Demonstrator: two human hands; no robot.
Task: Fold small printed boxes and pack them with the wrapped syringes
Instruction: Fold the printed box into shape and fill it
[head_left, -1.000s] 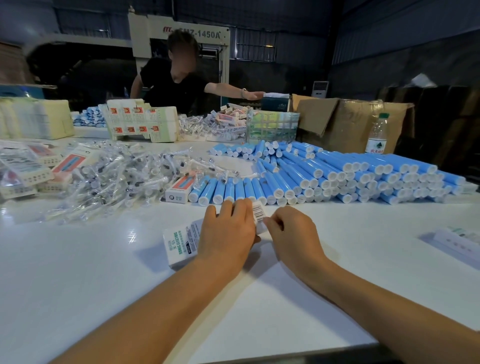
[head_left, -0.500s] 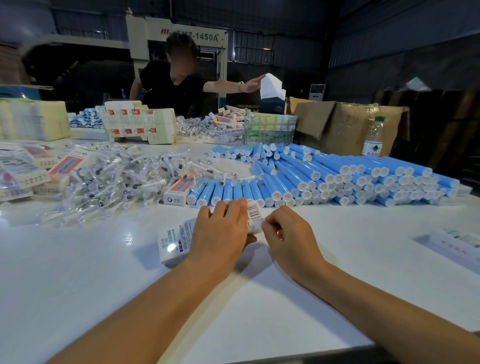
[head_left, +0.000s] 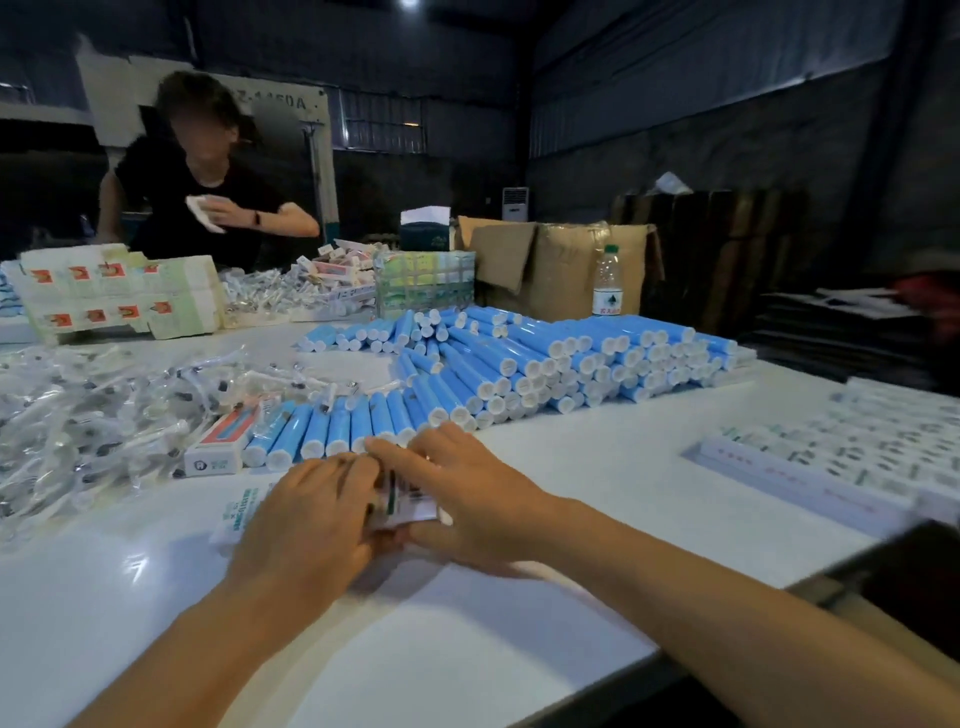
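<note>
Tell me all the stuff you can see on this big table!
small box: one, white with green print, near edge, under both hands.
blue tubes: too many to count, blue with white caps, heaped in the middle and right.
wrapped syringes: a big pile, clear wrap, left side.
red and white box: one, between the syringes and the tubes.
flat box stacks: white with red marks, far left.
water bottle: one, clear, far side.
cardboard box: one, brown, behind the tubes.
other person: one, dark shirt, across the table.
left hand: on the small box.
right hand: fingers curled round the box's end.
</note>
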